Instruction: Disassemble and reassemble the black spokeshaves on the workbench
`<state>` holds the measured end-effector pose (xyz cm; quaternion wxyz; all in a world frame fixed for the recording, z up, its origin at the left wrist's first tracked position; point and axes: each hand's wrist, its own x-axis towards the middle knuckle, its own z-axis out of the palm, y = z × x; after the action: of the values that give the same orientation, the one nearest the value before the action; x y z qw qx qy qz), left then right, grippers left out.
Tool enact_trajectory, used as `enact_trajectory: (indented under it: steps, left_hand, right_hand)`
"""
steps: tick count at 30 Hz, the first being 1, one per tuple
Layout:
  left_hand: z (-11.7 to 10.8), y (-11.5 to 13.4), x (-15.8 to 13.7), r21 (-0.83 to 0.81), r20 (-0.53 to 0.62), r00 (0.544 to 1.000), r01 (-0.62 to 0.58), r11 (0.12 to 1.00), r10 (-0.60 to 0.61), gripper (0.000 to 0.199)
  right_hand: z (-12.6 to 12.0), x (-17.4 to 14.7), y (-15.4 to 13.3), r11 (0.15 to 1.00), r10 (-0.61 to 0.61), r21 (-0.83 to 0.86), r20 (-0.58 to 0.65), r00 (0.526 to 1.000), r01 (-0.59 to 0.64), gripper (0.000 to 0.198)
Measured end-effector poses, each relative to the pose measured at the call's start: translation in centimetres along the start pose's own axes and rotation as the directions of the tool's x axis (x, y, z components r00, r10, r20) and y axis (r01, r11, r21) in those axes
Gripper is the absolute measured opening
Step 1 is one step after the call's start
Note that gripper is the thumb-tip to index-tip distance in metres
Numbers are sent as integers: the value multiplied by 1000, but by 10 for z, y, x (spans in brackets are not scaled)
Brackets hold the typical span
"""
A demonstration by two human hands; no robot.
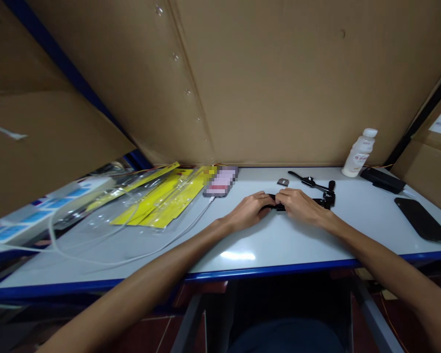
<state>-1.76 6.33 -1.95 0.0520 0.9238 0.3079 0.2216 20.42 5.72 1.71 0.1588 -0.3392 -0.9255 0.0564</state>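
On the white table, both of my hands close around a long black tool (280, 207), which looks like a spokeshave. My left hand (255, 208) grips its left end with bent fingers. My right hand (299, 205) has its fingers on the middle, close to the left fingertips, and covers much of the tool. Just behind my hands lies a small dark metal blade (282, 182) with a slot. A second black spokeshave (309, 181) rests at the back right. Beside my right wrist is another black piece (330, 197); how it joins the rest is hidden.
Yellow-backed clear packages (165, 201) and a phone (222, 181) with a white cable (176, 241) lie left. At right are a bottle (359, 154), a black case-like object (382, 180) and a dark phone (422, 219). Cardboard (279, 88) walls the back.
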Motion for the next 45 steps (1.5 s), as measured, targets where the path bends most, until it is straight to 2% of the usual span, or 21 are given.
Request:
enact_trajectory:
  steps: [9, 19, 33, 41, 45]
  left_hand:
    - [-2, -1, 0, -17, -12, 1000, 28, 999, -28, 20]
    - [-3, -1, 0, 1, -4, 998, 61, 998, -61, 17]
    - [-3, 0, 0, 7, -1, 999, 54, 999, -54, 19]
    - [-3, -1, 0, 23, 12, 999, 45, 999, -45, 17]
    - [-5, 0, 0, 28, 17, 999, 41, 999, -42, 15]
  right_hand:
    - [7, 3, 9, 993, 96, 73, -96, 991, -89, 36]
    - [5, 3, 13, 990, 88, 118, -85, 992, -78, 35]
    - [8, 12, 3, 982, 168, 111, -113, 979, -156, 30]
    - [15, 19, 1, 947, 300, 156, -125, 946, -280, 23]
    - [6, 19, 6, 935, 337, 178, -174, 925, -307, 19]
